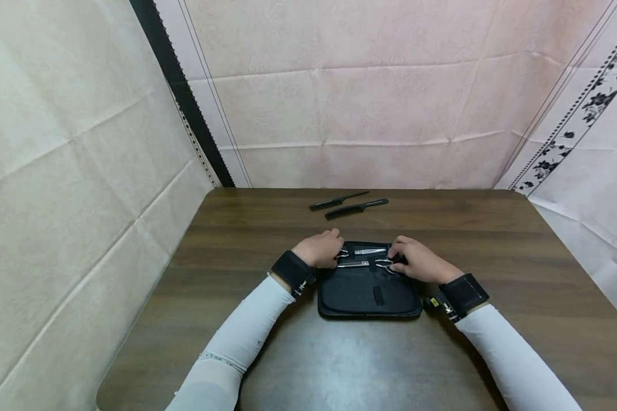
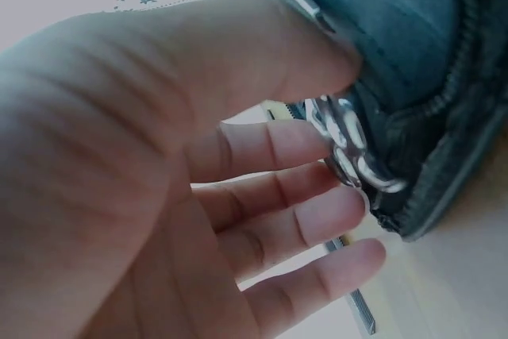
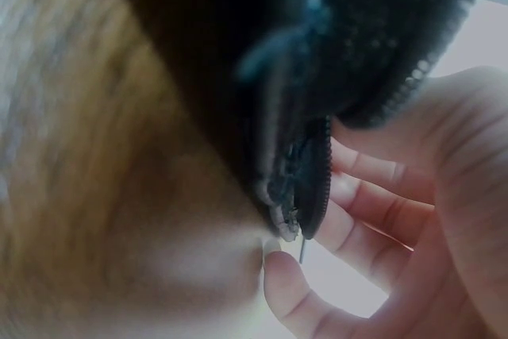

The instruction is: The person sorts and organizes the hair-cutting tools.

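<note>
A black zip case lies spread open on the table. Two pairs of silver scissors sit in its far half: the upper scissors with rings at the left, the lower scissors with rings at the right. At the far-left edge is my left hand; in the left wrist view its thumb lies over the case, and its fairly straight fingers are beside the scissor rings. My right hand holds the far-right edge between thumb and curved fingers. In the right wrist view the case hides its thumb tip.
Behind the case lie two black combs, a thin-tailed comb and a handled comb. The brown wooden table ends at a patterned cloth hung behind it, with more cloth at both sides.
</note>
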`<state>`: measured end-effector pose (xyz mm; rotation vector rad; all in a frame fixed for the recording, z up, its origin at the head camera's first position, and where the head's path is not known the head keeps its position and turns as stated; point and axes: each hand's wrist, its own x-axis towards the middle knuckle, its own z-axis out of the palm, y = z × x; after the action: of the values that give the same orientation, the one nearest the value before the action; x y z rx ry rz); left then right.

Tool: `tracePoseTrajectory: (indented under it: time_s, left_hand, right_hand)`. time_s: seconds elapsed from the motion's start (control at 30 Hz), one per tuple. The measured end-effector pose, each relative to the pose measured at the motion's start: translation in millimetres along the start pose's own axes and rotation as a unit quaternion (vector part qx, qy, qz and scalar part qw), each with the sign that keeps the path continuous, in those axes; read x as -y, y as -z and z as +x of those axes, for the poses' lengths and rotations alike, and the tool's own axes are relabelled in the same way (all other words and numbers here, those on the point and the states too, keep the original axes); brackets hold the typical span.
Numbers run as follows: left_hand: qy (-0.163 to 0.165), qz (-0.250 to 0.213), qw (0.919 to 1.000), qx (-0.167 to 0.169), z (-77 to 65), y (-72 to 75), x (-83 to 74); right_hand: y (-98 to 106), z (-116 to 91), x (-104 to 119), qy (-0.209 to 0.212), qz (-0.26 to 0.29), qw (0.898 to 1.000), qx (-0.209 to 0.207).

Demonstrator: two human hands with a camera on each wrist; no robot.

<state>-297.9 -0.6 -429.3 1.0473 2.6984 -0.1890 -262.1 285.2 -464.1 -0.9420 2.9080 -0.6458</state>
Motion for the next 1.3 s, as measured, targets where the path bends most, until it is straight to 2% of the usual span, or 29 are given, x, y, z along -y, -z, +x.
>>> tracePoseTrajectory:
  time_s: [0.37,0.6,0.77,0.93,1.3]
  left_hand:
    - [-0.005,0.016,0.9999,0.000,1.7,-3.5,1.8]
    - [-0.013,0.008,0.9999,-0.007,1.6,-3.4,1.7]
    - [-0.009,0.013,0.9998,-0.012,2.8,-3.4,0.2]
    - [-0.001,0.000,1.0000,-0.008,3.1,-4.7,-0.7]
    - [0.003,-0.006,1.0000,-0.005,2.1,-2.4,-1.6]
  right_hand:
    - [-1.0,-0.2,1.3,0.002,0.004,1.000,0.001]
    - [-0.9,-0.2,1.3,-0.011,0.007,1.000,0.000]
    - [-0.6,0.5,1.1,-0.032,0.017,0.999,-0.003]
    - [-1.8,0.7,0.6,-0.047,0.022,0.999,0.010]
    - [-2.2,1.9,-1.2,-0.042,0.026,0.999,0.008]
